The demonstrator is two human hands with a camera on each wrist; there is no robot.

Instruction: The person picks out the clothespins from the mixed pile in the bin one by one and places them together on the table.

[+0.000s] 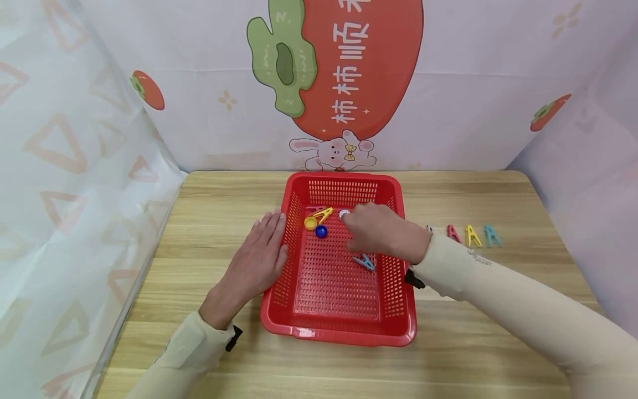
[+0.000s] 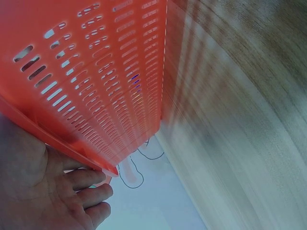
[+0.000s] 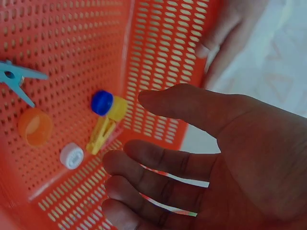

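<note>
Mid-frame in the head view, the right hand [image 1: 376, 230] hides the orange cap [image 3: 35, 127]; the top edge crops the fruit print [image 1: 389, 66].

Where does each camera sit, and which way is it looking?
Head: on the person's head, looking forward and down at the red basket; the left hand, right hand and cream sleeves show.
Left wrist: on that wrist, looking along the basket's outside toward the white backdrop; the left hand shows.
Right wrist: on that wrist, looking into the basket; the right hand and some of the left show.
Shared: head and right wrist both see the blue cap inside.
</note>
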